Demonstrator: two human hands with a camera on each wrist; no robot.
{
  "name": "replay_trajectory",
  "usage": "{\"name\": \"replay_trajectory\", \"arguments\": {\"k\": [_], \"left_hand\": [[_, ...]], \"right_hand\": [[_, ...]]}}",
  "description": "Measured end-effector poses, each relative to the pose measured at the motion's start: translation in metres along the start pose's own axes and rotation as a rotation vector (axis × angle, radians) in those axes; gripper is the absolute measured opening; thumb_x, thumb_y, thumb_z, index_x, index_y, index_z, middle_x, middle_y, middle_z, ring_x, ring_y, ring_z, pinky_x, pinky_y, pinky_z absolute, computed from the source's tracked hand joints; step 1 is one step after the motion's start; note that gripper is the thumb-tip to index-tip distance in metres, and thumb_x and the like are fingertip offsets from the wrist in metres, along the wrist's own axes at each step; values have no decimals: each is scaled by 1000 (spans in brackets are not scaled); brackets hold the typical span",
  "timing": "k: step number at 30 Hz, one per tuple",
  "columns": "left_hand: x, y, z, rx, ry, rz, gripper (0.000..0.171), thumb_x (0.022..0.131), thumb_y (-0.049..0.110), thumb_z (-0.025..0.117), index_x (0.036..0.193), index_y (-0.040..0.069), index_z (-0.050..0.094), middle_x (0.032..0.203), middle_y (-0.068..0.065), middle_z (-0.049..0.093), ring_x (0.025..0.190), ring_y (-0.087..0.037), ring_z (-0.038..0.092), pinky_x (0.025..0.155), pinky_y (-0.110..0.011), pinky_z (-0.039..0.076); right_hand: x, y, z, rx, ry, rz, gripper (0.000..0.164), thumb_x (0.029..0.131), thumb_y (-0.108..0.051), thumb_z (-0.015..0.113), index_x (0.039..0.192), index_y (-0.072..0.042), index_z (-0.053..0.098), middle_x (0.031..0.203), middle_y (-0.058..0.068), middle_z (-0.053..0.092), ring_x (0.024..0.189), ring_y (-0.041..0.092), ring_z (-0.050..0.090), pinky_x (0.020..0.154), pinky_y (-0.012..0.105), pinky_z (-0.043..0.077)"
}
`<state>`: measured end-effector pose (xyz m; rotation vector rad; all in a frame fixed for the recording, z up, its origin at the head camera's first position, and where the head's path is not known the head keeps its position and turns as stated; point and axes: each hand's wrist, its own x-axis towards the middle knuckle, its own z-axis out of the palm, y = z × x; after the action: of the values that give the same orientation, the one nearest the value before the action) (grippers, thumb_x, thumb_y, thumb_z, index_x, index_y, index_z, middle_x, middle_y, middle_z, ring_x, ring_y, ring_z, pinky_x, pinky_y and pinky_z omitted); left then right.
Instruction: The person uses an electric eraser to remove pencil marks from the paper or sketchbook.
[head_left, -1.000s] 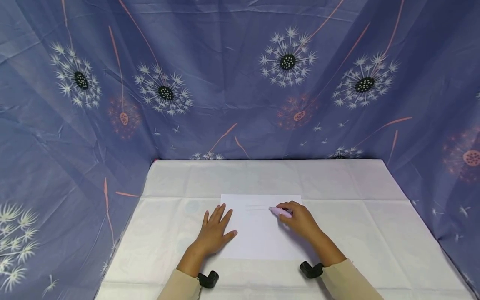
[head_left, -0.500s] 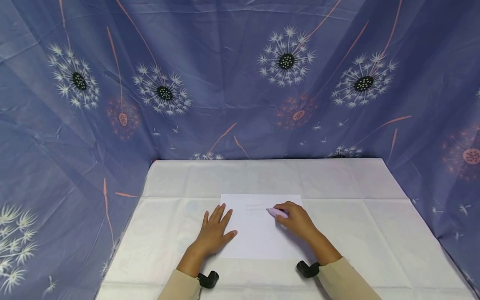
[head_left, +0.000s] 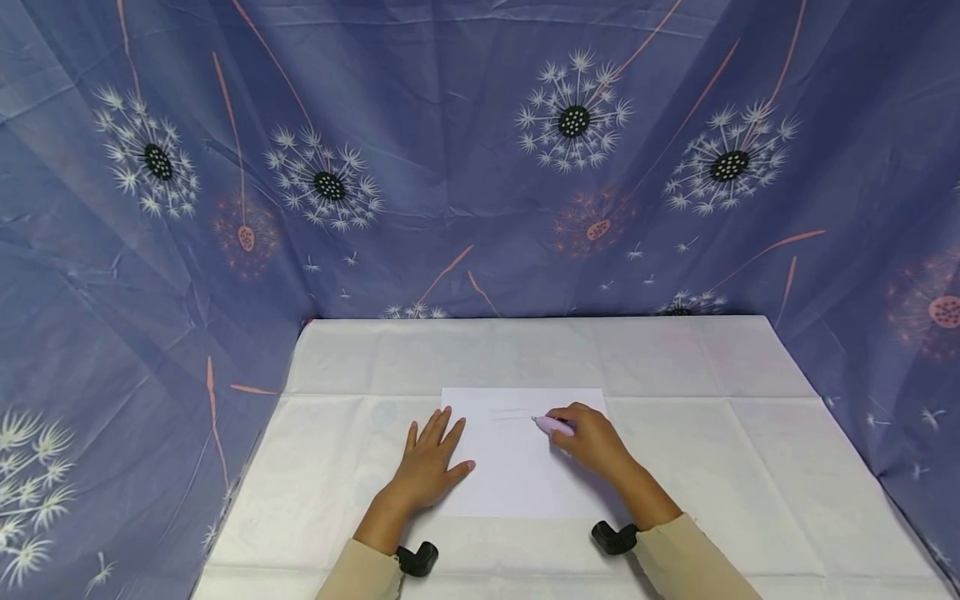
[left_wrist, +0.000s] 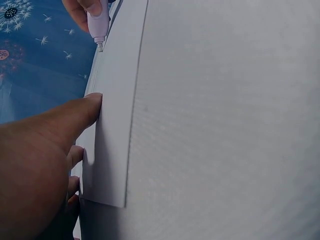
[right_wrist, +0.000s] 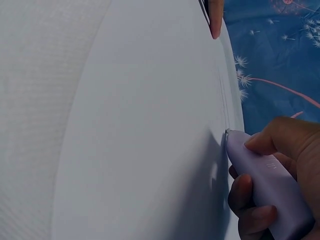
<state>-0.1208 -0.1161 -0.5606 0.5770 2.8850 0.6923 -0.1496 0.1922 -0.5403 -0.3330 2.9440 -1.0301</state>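
Observation:
A white sheet of paper (head_left: 510, 483) lies in the middle of the table. My left hand (head_left: 426, 468) rests flat on its left side, fingers spread. In my right hand (head_left: 600, 442) is a lilac correction pen (right_wrist: 267, 180) with a squeezable body and a small metal tip, gripped between thumb and fingers. The tip meets the upper part of the sheet, at the right end of two faint, nearly level lines (head_left: 512, 415). In the left wrist view the pen's narrow neck and tip point down at the paper, beyond my left thumb (left_wrist: 85, 112).
A white creased cloth (head_left: 360, 358) covers the table. Behind it and at both sides hangs a blue curtain (head_left: 450, 167) printed with dandelions. Black camera mounts (head_left: 417, 559) sit at both wrists, below beige sleeves (head_left: 693, 558).
My right hand has shifted slightly left with the correction pen, mostly in the first half second. The left hand and the paper have stayed in place.

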Motion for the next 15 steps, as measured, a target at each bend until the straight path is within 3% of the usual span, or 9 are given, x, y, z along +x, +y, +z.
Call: {"name": "replay_trajectory", "arguments": {"k": [15], "left_hand": [[1, -2, 2, -13, -6, 0, 73, 99, 49, 58, 157, 10, 37, 168, -18, 22, 158, -38, 16, 123, -67, 8]], "right_hand": [[2, 1, 1, -11, 9, -4, 26, 84, -12, 76, 110, -10, 78, 97, 4, 73, 79, 13, 58, 71, 30, 47]]}}
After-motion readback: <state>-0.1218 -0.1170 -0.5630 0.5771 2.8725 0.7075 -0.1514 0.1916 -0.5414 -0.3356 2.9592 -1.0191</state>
